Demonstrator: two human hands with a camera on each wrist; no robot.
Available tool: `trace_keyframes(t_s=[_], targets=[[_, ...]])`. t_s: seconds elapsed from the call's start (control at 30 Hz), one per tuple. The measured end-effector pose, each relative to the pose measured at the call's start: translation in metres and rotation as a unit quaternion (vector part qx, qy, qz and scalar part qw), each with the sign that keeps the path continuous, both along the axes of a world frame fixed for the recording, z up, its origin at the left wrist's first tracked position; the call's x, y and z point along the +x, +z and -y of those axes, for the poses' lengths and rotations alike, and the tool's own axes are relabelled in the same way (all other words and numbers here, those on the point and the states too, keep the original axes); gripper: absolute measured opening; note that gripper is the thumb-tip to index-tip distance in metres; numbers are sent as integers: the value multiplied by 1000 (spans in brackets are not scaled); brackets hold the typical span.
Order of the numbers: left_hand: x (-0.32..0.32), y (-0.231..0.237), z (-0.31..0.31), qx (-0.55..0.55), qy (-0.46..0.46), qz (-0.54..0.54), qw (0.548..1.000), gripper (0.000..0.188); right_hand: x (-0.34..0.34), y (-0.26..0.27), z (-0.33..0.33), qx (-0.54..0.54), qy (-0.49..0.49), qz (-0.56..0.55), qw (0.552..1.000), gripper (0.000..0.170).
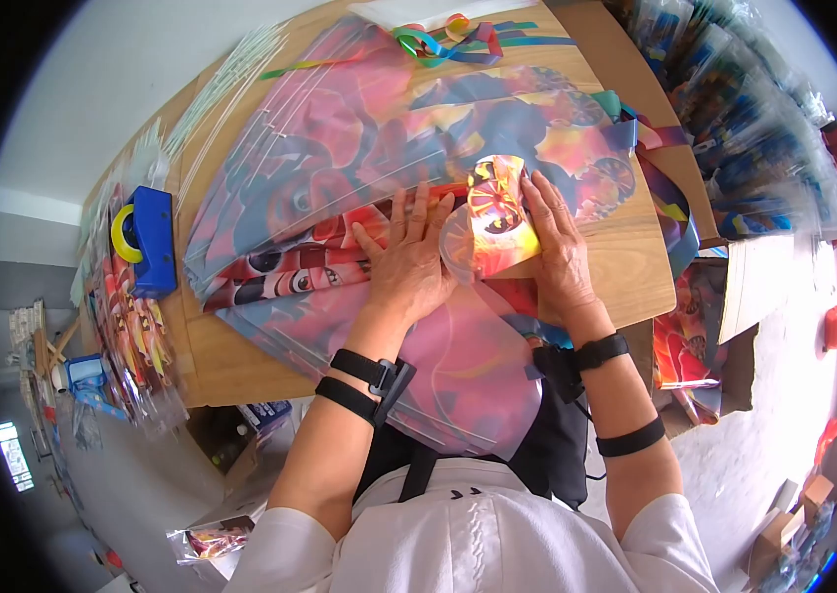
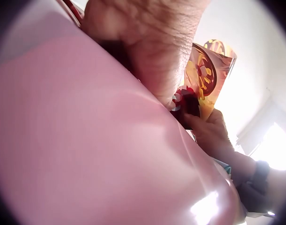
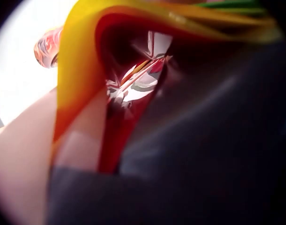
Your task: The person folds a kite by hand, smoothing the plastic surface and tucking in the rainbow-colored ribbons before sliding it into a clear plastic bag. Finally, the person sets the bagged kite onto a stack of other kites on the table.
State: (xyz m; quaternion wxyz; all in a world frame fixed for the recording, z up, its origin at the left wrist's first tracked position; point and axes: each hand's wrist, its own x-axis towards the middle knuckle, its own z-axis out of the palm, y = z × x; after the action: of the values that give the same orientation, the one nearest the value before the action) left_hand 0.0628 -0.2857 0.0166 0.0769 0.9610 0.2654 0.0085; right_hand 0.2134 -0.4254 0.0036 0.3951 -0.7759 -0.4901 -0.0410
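A stack of thin printed kites [image 1: 339,119], with pale rods along their edges, covers the table under both hands. My left hand [image 1: 410,252] lies on a red cartoon-print kite sheet [image 1: 290,284] in the stack, fingers spread and straight. To its right a bright yellow-orange flap [image 1: 497,212] with a wheel print stands folded up. My right hand [image 1: 562,247] holds the flap at its right edge; its thumb is mostly hidden in the head view. In the left wrist view, pink sheet [image 2: 86,131] fills the foreground. A yellow-and-red fold [image 3: 77,61] curves close to the right wrist camera.
A blue tape dispenser [image 1: 154,242] stands on the left of the wooden table [image 1: 636,267]. Thin white rods [image 1: 230,84] lie behind it, and coloured ribbons [image 1: 448,44] at the far edge. Bagged goods [image 1: 745,128] and an open cardboard box [image 1: 740,366] are on the right.
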Motion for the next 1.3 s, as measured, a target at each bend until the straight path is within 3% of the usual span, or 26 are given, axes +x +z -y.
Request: trace_keyframes(t_s=[0.07, 0.13, 0.17, 0.27, 0.4, 0.47, 0.5, 0.57, 0.6, 0.63, 0.7, 0.73, 0.9, 1.0, 1.07, 1.2, 1.27, 1.3], targets=[[0, -3, -2, 3, 1, -14, 1000, 84, 1, 7, -3, -1, 8, 0, 1000, 52], [-1, -4, -2, 4, 0, -29, 1000, 82, 3, 11, -5, -43, 71, 106, 991, 64], [-2, -4, -2, 1, -4, -20, 1000, 79, 2, 14, -6, -43, 72, 106, 991, 64], [-2, -6, -2, 3, -4, -4, 1000, 77, -2, 13, -12, -144, 30, 223, 964, 59], [-2, -4, 0, -5, 6, 32, 999, 82, -3, 8, -18, -148, 4, 232, 961, 60], [-2, -4, -1, -13, 10, 51, 999, 82, -1, 6, -19, -12, 20, 60, 998, 57], [-2, -5, -2, -21, 13, 70, 997, 83, 1, 2, -17, -14, 22, 60, 998, 57], [-3, -7, -2, -3, 4, 63, 998, 83, 8, -6, -10, 51, -85, -176, 979, 48], [-3, -8, -2, 17, -8, 57, 998, 82, 10, -1, -3, -12, -124, -90, 988, 46], [-3, -9, -2, 15, -6, 57, 998, 82, 9, -2, 2, -15, -123, -89, 988, 46], [-3, -9, -3, 11, -9, 58, 998, 81, 9, -5, 8, -24, -83, 48, 995, 51], [-3, -8, -3, 10, -8, 59, 998, 81, 11, -6, 11, -100, -42, 102, 989, 55], [-3, -8, -3, 11, -3, 47, 999, 83, -1, -5, 7, -128, -73, 86, 985, 53], [-3, -12, -4, 27, -11, 48, 998, 85, 2, -6, 5, -91, -115, 63, 987, 54], [-2, -12, -4, 26, -5, 42, 999, 85, 0, 3, 7, -153, -44, 95, 983, 51], [-2, -5, -3, 2, 1, 18, 1000, 91, 1, 6, 6, -166, -16, 133, 977, 51], [-2, -4, -3, 2, 2, 24, 1000, 92, 1, 10, 1, -137, -27, 264, 954, 53], [-2, -4, -2, 3, 0, 31, 1000, 93, 2, 11, -1, -137, -27, 264, 954, 53]])
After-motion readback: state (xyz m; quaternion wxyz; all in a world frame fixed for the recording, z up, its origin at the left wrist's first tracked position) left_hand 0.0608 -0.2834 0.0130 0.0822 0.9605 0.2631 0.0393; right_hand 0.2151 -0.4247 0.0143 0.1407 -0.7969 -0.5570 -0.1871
